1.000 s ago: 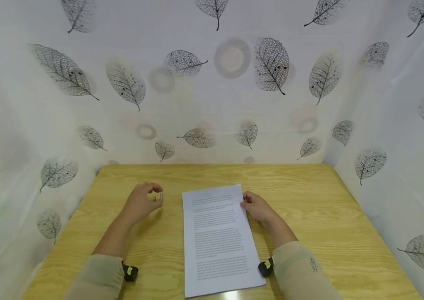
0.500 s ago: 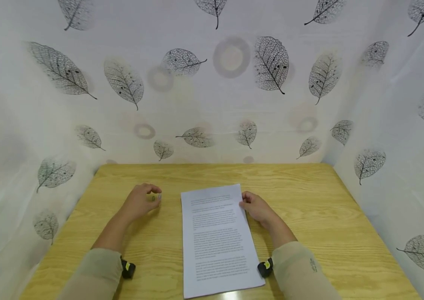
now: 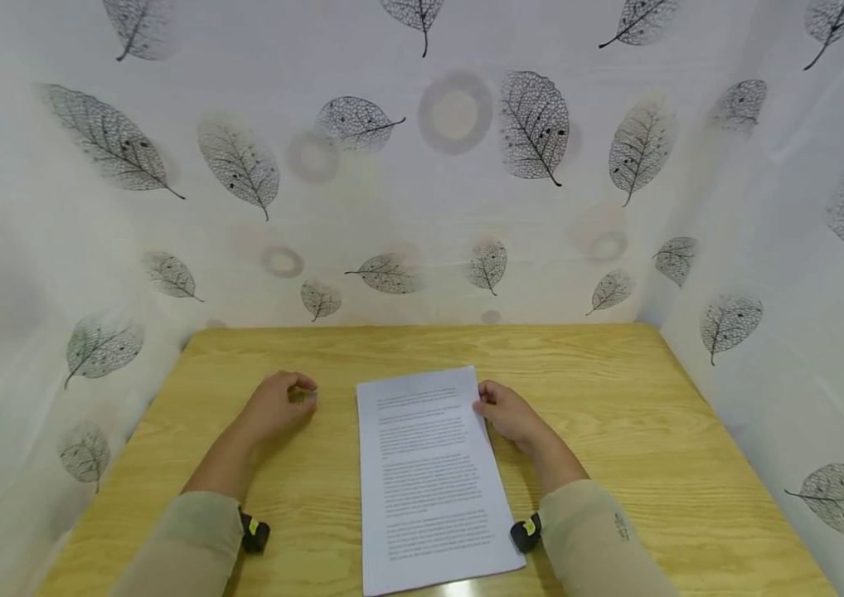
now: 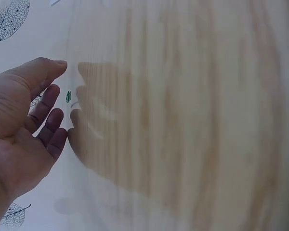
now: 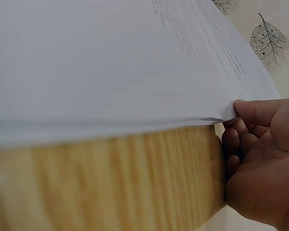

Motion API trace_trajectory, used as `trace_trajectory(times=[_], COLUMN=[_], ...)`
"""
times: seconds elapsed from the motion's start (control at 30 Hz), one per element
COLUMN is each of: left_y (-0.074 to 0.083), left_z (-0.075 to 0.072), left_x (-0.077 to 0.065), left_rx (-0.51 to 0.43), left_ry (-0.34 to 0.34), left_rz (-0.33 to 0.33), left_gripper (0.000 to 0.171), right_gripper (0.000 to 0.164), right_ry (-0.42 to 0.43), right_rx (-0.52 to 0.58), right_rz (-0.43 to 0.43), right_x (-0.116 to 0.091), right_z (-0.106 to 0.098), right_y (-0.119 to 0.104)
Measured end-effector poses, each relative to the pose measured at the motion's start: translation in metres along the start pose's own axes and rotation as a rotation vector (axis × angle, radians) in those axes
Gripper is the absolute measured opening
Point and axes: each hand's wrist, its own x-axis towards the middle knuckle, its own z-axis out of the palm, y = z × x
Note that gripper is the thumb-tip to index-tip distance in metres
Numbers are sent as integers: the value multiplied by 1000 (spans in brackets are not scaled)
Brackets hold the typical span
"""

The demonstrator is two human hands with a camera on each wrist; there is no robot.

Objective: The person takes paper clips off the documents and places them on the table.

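In the head view my left hand [image 3: 276,406] is low over the table's left side. Its thumb and fingers bend in a loose C around a small green looped piece, like a paper clip [image 4: 69,96]. Beside that lies a thin pale piece [image 4: 74,104], right at the fingertips in the head view. My right hand [image 3: 511,410] pinches the right edge of a stack of printed sheets [image 3: 425,481]. In the right wrist view the thumb [image 5: 257,111] presses on top and the curled fingers sit below the edge, where the paper creases slightly.
The wooden table [image 3: 601,390] has its far edge against a white curtain [image 3: 392,207] printed with leaves, which also hangs on both sides. A black device [image 3: 254,533] is strapped at the left wrist and another [image 3: 526,532] at the right. The sheets lie between the arms.
My left fingers have come slightly lower and nearer together around the small pieces. The right hand keeps its pinch on the sheets. The head view has shifted a little to the right.
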Motion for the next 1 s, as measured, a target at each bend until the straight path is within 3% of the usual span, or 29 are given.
trace_trajectory(times=[0.23,0.47,1.0], left_y=[-7,-14,-14], left_z=[1,1,-1], left_x=[2,5,4], left_rx=[13,3,-26], left_ry=[-31,-47,-48], left_rz=[-11,-18,-40], left_gripper=[33,34,36], right_gripper=[13,13,14], right_ry=[-31,-7,-5], right_rx=[5,-9,-10], right_rz=[-9,-8,-7], right_x=[0,0,-3], right_z=[-1,0,0], right_y=[2,2,-1])
